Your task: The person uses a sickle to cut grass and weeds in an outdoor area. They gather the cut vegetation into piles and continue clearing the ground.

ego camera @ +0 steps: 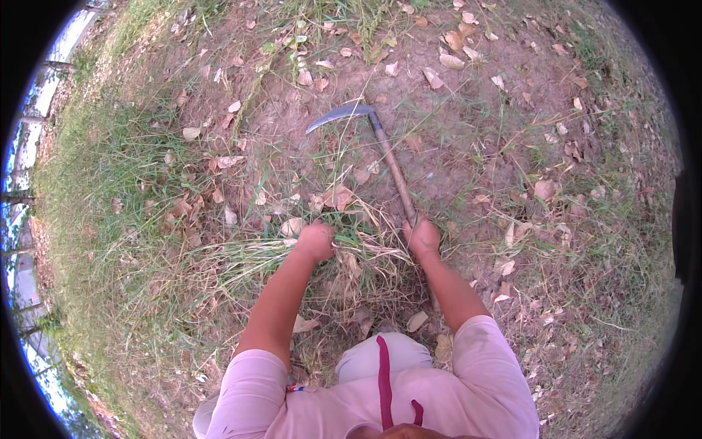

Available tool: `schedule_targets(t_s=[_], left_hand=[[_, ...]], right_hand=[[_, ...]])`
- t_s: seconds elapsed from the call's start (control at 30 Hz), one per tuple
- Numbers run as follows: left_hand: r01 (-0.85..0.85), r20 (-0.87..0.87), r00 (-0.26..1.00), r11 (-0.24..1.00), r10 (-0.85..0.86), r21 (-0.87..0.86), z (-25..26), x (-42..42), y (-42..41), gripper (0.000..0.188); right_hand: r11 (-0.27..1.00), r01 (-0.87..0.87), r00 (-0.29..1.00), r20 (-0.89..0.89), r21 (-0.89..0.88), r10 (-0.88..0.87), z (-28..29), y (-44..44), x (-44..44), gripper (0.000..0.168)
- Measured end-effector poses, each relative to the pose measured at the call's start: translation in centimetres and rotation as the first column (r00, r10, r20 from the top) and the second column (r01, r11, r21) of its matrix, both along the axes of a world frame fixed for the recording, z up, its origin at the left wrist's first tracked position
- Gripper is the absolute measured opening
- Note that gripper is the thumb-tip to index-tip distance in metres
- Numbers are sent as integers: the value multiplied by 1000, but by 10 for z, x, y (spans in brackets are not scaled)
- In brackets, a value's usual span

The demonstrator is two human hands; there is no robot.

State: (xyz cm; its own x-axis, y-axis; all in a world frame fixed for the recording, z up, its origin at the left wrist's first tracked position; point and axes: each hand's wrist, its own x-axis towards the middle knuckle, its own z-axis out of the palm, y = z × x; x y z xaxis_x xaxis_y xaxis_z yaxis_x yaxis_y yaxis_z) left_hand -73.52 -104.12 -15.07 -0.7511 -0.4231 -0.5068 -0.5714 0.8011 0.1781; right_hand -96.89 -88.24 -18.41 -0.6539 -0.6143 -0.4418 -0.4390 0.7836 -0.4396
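My right hand [424, 237] grips the lower part of a sickle's wooden handle [396, 170]. The sickle's curved metal blade [341, 114] points left, low over bare soil, with a few thin stalks crossing it. In my left hand [316, 241] is a bunch of long cut grass [249, 258], its blades fanning out to the left and its paler stalks reaching right towards my other hand. Beneath the bunch lies a heap of loose grass and dry leaves [356, 280], partly hidden by my forearms.
Standing grass [126, 181] grows thickly on the left. Dry leaves [452, 60] are scattered over the brown soil [406, 82] ahead. More sparse grass [603, 203] covers the right side. My bent knee [384, 356] is close below the heap. Tree trunks [19, 198] stand at the far left edge.
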Motion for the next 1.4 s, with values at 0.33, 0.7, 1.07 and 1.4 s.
schedule_targets(t_s=[0.33,0.7,1.07,1.4], left_hand=[[12,4,1000,1000,-12,-8,9,-3,-1,29],[20,64,998,999,-18,-31,13,-4,0,23],[3,38,999,999,-1,-41,13,-2,3,15],[-142,69,988,990,140,23,32,0,4,27]], right_hand=[[998,31,999,-38,-46,-32,-9,2,1,41],[997,21,999,-31,-79,-24,-8,3,3,39],[999,4,1000,-7,-47,-4,-9,2,2,40],[1000,-10,1000,-10,-2,10,-3,-2,-1,41]])
